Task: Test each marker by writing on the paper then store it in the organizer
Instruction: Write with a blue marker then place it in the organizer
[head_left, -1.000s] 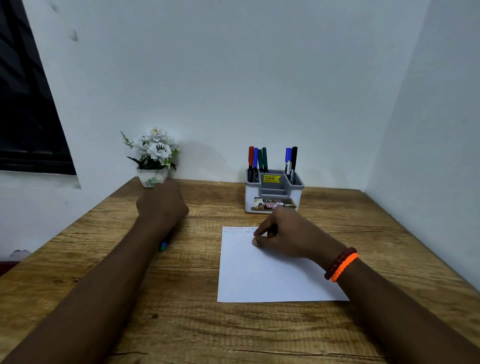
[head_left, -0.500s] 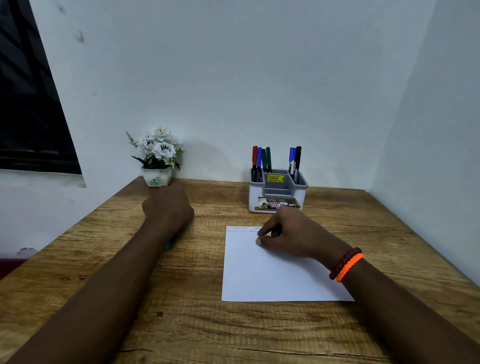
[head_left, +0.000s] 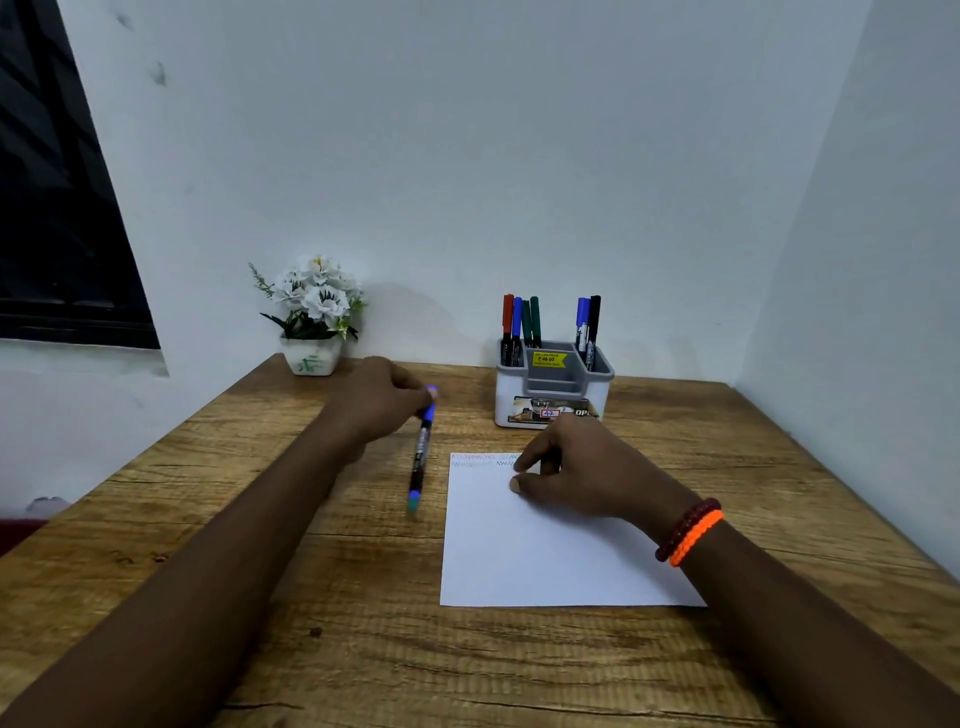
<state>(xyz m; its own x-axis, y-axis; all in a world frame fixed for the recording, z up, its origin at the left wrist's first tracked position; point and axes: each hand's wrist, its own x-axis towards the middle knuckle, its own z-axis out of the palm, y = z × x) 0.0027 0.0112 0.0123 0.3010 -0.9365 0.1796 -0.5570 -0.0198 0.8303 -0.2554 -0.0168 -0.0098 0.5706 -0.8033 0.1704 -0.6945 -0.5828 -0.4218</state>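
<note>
My left hand (head_left: 376, 397) grips a blue-capped marker (head_left: 421, 457) by its cap end; the barrel hangs down toward me, left of the paper. A white sheet of paper (head_left: 540, 556) lies on the wooden table (head_left: 363, 649), with zigzag scribbles along its top edge. My right hand (head_left: 576, 470) rests on the sheet's upper part, fingers curled, and I cannot see anything in it. Behind the paper stands the white and grey organizer (head_left: 553, 392) with several markers upright in it: red, blue, green and black.
A small white pot of white flowers (head_left: 311, 317) stands at the back left against the wall. Walls close the table at the back and right. A dark window (head_left: 52, 208) is on the left.
My left hand has lifted the marker from the table and swung it right toward the paper, so the whole marker now shows. My right hand stays on the paper.
</note>
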